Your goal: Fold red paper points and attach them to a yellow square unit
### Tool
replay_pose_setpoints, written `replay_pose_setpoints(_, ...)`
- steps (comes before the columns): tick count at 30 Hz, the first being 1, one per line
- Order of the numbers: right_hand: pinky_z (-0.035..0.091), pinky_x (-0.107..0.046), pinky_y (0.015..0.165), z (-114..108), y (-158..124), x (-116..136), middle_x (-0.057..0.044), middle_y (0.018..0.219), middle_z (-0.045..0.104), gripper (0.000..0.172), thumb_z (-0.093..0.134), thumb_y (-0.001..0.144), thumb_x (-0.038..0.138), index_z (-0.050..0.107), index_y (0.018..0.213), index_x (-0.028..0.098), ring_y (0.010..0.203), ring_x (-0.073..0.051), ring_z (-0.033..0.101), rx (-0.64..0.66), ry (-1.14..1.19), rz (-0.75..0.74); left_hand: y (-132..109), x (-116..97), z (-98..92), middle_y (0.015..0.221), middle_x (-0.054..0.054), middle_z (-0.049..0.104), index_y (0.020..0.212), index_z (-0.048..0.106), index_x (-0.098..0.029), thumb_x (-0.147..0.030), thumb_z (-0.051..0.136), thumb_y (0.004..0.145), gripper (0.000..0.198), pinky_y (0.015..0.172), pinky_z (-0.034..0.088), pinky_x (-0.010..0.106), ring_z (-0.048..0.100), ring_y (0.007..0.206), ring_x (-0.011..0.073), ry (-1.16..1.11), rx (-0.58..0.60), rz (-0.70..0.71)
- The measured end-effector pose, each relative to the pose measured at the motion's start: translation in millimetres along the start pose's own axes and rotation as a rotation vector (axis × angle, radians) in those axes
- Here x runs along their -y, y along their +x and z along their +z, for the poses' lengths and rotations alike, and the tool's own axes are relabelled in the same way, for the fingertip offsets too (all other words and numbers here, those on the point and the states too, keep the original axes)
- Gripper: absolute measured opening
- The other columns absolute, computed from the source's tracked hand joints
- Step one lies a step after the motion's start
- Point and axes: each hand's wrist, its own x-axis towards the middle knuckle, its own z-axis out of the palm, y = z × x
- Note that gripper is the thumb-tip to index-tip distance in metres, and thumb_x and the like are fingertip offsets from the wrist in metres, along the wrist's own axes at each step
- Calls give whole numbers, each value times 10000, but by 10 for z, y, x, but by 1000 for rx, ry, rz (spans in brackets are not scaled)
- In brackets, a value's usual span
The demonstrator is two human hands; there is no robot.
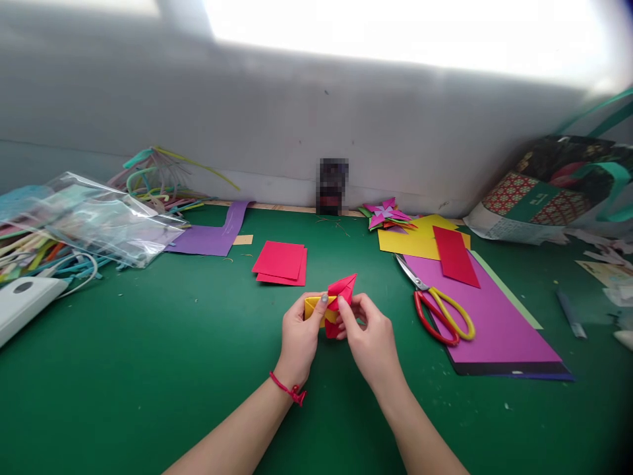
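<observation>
In the head view, at frame centre, the left hand [300,333] pinches yellow folded paper [310,306]; the right hand [374,335] grips red folded paper [345,286] touching it. Folding seems partly done; the red paper squares [277,259], above left, lie unfolded.

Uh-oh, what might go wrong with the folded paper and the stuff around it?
The red folded piece might bend or slip out of line, since the right hand pinches it against the yellow folded piece in the left hand.

The scissors might get knocked, as they lie beside the right hand.

The red squares might slide if a hand brushes them; they lie loosely stacked just beyond the left hand.
</observation>
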Motion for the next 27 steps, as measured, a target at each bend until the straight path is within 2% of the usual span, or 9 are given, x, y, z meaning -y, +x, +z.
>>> replay_pose_setpoints(5, 430, -231, 518, -75, 42, -76, 2, 631, 550, 200, 461, 813, 373, 470, 706, 205, 563, -136, 525, 83, 5, -28, 7, -2, -24, 746, 18, 570, 819, 584, -145, -363, 534, 757, 233, 604, 422, 213, 505, 681, 117, -2, 29, -31)
replay_pose_setpoints(8, 417, -225, 533, -49, 59, -132, 15, 614, 533, 197, 449, 825, 352, 443, 694, 205, 558, -126, 511, 84, 32, -48, 20, 1, -49, 748, 17, 568, 831, 583, -141, -367, 533, 756, 243, 608, 421, 214, 508, 678, 113, -26, 56, -61)
replay_pose_setpoints(16, 347, -206, 521, -47, 79, -158, 40, 615, 461, 185, 467, 820, 298, 413, 671, 202, 555, -104, 425, 66, -105, -212, 32, -77, -105, 846, 47, 592, 918, 570, -149, -369, 526, 764, 272, 661, 430, 233, 533, 769, 143, 17, 138, -110)
replay_pose_setpoints(22, 318, -199, 475, 50, 16, -166, 52, 578, 404, 220, 463, 817, 304, 373, 642, 204, 515, -96, 374, -107, -118, -160, -19, -38, -41, 917, 58, 587, 947, 545, -158, -400, 429, 816, 299, 679, 430, 234, 535, 787, 143, -112, 161, -139)
replay_pose_setpoints(27, 345, -207, 487, -14, 75, -145, 44, 571, 448, 218, 487, 797, 346, 440, 643, 199, 530, -105, 415, -20, -52, -121, -11, -41, -38, 904, 56, 584, 978, 547, -165, -392, 416, 824, 304, 703, 430, 248, 530, 828, 163, -61, 160, -96)
